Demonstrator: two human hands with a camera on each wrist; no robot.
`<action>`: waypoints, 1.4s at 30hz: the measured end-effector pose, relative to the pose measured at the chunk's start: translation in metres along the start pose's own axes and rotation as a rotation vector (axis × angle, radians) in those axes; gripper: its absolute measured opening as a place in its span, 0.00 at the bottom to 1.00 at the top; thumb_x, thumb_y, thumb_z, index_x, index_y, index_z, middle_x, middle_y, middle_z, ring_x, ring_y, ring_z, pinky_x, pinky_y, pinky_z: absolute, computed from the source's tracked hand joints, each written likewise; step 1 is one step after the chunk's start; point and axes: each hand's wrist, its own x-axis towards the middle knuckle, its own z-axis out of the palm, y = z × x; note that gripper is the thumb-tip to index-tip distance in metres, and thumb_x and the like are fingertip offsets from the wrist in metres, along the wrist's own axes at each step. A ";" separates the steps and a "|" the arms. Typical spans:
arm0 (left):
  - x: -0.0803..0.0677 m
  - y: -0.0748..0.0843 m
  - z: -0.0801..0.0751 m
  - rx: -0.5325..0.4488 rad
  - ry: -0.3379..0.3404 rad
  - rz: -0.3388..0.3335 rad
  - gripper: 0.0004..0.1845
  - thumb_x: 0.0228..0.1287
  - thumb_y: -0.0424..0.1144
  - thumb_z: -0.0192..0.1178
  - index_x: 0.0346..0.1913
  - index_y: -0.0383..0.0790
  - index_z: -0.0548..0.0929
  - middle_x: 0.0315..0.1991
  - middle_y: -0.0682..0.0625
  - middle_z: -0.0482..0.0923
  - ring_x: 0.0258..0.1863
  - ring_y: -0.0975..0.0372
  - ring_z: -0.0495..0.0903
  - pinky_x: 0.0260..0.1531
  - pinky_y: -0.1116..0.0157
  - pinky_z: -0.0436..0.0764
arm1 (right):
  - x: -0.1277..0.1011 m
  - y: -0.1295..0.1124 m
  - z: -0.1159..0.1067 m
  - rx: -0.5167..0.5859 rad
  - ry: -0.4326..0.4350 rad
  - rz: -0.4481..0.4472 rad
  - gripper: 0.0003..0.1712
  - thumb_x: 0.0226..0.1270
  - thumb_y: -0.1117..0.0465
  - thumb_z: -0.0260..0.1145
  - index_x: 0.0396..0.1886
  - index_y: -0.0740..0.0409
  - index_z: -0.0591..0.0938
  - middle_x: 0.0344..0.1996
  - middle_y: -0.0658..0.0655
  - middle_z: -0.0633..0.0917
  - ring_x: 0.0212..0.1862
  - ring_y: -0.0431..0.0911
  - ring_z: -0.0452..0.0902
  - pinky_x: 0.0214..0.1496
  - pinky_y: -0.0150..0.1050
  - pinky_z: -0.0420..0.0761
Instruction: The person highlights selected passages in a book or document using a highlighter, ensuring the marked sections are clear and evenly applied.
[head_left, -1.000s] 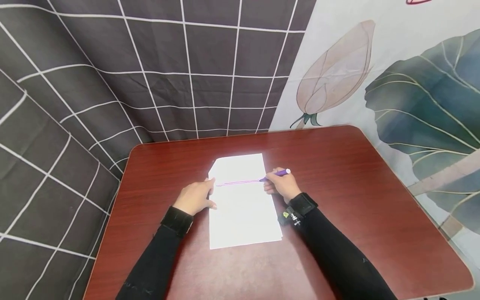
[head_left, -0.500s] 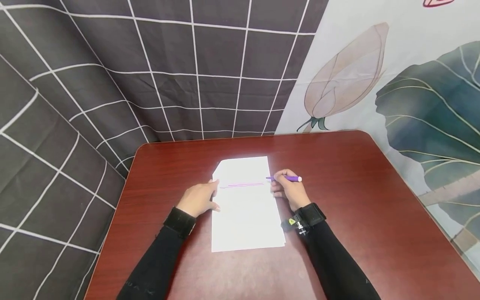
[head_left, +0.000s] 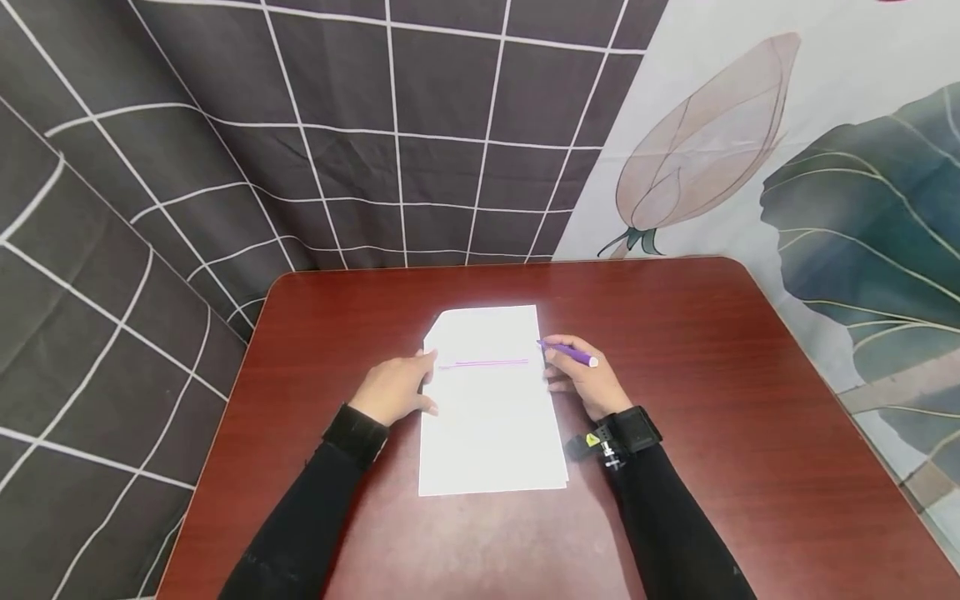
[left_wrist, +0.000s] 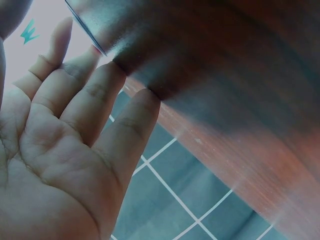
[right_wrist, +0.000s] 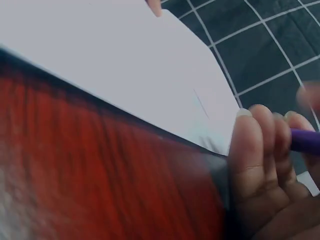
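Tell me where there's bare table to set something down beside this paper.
Bare wood lies right of the right hand out to the table edge, behind the paper toward the wall, and left of the left hand. The middle is crowded: both hands flank the sheet, the right gripping a purple pen.

White paper sheet [head_left: 491, 408] lies flat at table centre, long axis 12 to 6, its 11 o'clock corner clipped, a purple line across the upper part. Purple pen [head_left: 572, 353] sits tilted at its 2 o'clock edge, tip toward 10.
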 end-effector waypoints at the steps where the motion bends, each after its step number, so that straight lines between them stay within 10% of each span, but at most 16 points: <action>1: 0.001 0.001 -0.001 0.002 0.001 0.003 0.35 0.58 0.48 0.89 0.66 0.44 0.85 0.40 0.52 0.90 0.35 0.59 0.78 0.38 0.61 0.79 | -0.001 0.000 -0.003 -0.002 -0.022 -0.006 0.26 0.88 0.61 0.64 0.78 0.66 0.77 0.48 0.51 0.88 0.41 0.39 0.90 0.43 0.36 0.94; 8: 0.004 0.001 0.002 0.013 0.002 0.014 0.30 0.57 0.49 0.90 0.58 0.47 0.86 0.42 0.51 0.91 0.34 0.58 0.79 0.39 0.59 0.82 | -0.005 -0.006 -0.016 -0.013 -0.094 -0.040 0.34 0.93 0.49 0.47 0.86 0.63 0.73 0.61 0.57 0.92 0.43 0.41 0.87 0.42 0.35 0.89; 17: 0.003 -0.004 -0.005 -0.008 0.016 0.013 0.33 0.58 0.47 0.89 0.64 0.44 0.86 0.43 0.49 0.91 0.36 0.57 0.81 0.38 0.57 0.85 | -0.019 -0.029 -0.029 -0.322 0.145 -0.069 0.26 0.84 0.67 0.67 0.77 0.65 0.80 0.64 0.75 0.89 0.48 0.30 0.85 0.50 0.27 0.84; 23: -0.005 -0.010 -0.008 -0.037 0.004 0.018 0.44 0.62 0.43 0.87 0.80 0.39 0.80 0.65 0.42 0.92 0.62 0.47 0.90 0.65 0.44 0.90 | -0.022 -0.030 -0.059 -0.484 0.223 0.059 0.34 0.77 0.65 0.73 0.77 0.74 0.75 0.57 0.74 0.91 0.42 0.34 0.85 0.40 0.27 0.85; 28: -0.001 -0.007 -0.005 -0.066 -0.011 0.069 0.38 0.65 0.44 0.84 0.77 0.41 0.84 0.80 0.41 0.80 0.83 0.44 0.77 0.78 0.38 0.80 | -0.010 -0.010 -0.093 -0.684 0.265 0.110 0.28 0.70 0.59 0.78 0.65 0.70 0.86 0.46 0.60 0.94 0.41 0.43 0.86 0.38 0.31 0.83; 34: -0.004 -0.006 -0.009 -0.091 0.024 0.066 0.23 0.67 0.48 0.82 0.63 0.48 0.93 0.76 0.46 0.86 0.76 0.47 0.85 0.70 0.39 0.87 | 0.020 0.017 -0.115 -0.775 0.255 0.135 0.26 0.68 0.53 0.80 0.61 0.60 0.90 0.47 0.55 0.95 0.42 0.44 0.89 0.37 0.34 0.86; 39: -0.003 -0.005 -0.011 -0.049 0.095 0.052 0.17 0.68 0.46 0.81 0.57 0.49 0.94 0.55 0.48 0.96 0.49 0.52 0.91 0.50 0.45 0.92 | 0.016 0.007 -0.104 -0.790 0.258 0.153 0.27 0.68 0.52 0.83 0.61 0.61 0.89 0.49 0.58 0.95 0.44 0.48 0.88 0.38 0.35 0.86; 42: -0.002 -0.002 -0.010 -0.025 0.112 0.042 0.21 0.67 0.45 0.83 0.61 0.48 0.95 0.55 0.48 0.96 0.50 0.51 0.92 0.50 0.44 0.92 | 0.008 -0.003 -0.097 -0.824 0.282 0.151 0.27 0.66 0.52 0.85 0.59 0.61 0.91 0.47 0.58 0.96 0.44 0.47 0.89 0.38 0.34 0.85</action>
